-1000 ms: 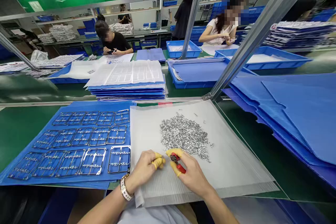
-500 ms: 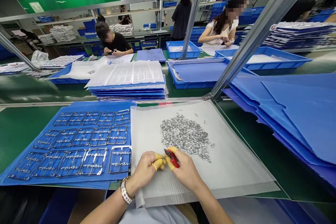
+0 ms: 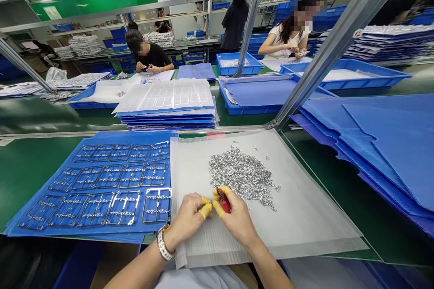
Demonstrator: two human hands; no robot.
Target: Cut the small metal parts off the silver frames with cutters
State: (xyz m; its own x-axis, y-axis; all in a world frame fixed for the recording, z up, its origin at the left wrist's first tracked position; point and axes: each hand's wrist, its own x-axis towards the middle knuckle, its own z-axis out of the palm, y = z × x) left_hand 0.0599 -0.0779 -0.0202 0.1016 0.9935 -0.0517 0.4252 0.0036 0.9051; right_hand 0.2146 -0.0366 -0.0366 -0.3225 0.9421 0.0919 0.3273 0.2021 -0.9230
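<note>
The right hand is closed around a red-handled tool, its dark tip pointing towards 11 o'clock. Just beside it at 9 o'clock, the left hand has its yellow-covered fingertips pinched together; anything between them is too small to tell. A pile of small silver pieces lies at 1 o'clock from the hands on a white sheet. At 10 o'clock, 15 metal frames lie in 3 rows on blue sheeting.
</note>
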